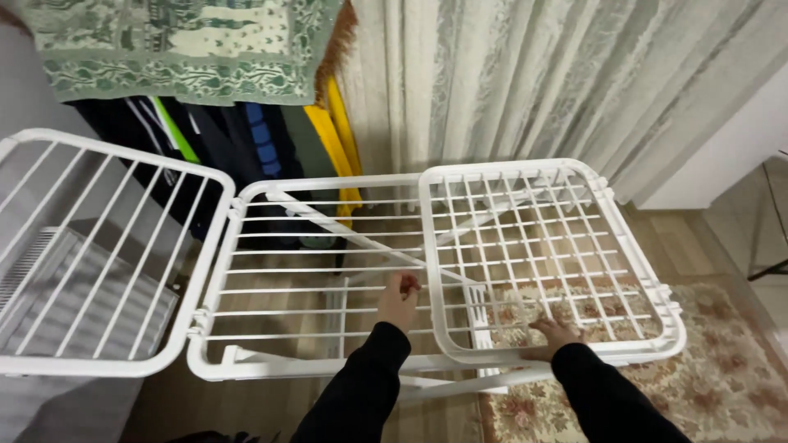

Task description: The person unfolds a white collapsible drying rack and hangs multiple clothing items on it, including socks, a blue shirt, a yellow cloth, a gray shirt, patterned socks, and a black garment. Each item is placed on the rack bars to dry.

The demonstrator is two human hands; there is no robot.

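A white drying rack [328,246] stands open across the middle of the view, its left wing [98,254] tilted up and its right wing [542,254], a grid panel, folded over the right part of the centre section. The left hand [399,300] reaches up through the thin rails near the middle of the rack, its fingers [408,283] curled narrow around one rail. The right hand [552,336] lies under the near edge of the grid panel, fingers [542,326] bent against the mesh; how firmly they grip, I cannot tell. Both arms wear black sleeves. A patterned rug [722,377] covers the floor to the right, pale curtains [533,82] hang at the far side, and a green patterned cloth [180,41] hangs far left over dark clothes.
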